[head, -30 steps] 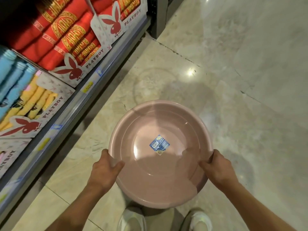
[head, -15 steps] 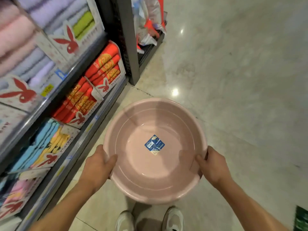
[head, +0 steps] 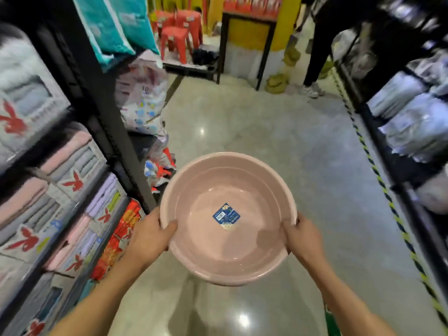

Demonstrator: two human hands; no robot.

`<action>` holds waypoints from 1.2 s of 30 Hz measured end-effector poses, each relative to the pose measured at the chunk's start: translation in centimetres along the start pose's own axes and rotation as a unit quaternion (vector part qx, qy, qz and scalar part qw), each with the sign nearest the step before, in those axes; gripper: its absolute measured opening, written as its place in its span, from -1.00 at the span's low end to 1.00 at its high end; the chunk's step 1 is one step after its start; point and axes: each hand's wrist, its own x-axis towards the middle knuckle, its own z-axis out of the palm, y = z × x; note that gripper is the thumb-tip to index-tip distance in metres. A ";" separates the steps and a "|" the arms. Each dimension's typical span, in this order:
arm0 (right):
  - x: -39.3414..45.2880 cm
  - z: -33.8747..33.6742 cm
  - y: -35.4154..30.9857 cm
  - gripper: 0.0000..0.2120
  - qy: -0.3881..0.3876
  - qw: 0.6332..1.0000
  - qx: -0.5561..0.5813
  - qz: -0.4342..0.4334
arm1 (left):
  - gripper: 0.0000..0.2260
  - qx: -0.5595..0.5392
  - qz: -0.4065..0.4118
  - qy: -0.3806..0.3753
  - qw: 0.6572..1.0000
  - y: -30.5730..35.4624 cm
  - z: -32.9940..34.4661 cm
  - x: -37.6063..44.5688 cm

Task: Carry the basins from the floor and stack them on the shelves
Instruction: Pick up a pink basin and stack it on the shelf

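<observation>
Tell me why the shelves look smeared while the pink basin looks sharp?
Head view: the towel shelves on the left and the right-hand racks show motion blur and wide-angle bending; the basin stays crisp; ceiling-light glare spots the floor.

Pink basin (head: 228,251), blue sticker (head: 226,215); red stools (head: 180,27); yellow-black striped floor tape (head: 378,175); red-gold packs (head: 116,241).

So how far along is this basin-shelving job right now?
Done: the pink basin is off the floor. In hand: the left hand and right hand each grip its rim, carrying it down the aisle. Left: it is not on a shelf yet; the shelves beside it hold towels. Whether other basins remain can't be seen.
</observation>
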 end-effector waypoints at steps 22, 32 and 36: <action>-3.0 -35.4 16.0 -0.89 0.285 0.939 0.152 0.121 | -0.91 -0.113 0.244 -0.146 0.952 41.0 12.6 -2.0; -8.1 -41.6 29.5 -0.84 0.403 0.851 0.141 0.305 | -0.78 -0.065 0.353 -0.338 0.870 55.8 31.4 -5.1; -10.8 -43.2 33.0 -0.88 0.447 0.800 0.139 0.375 | -0.79 -0.035 0.411 -0.406 0.815 61.1 38.0 -7.7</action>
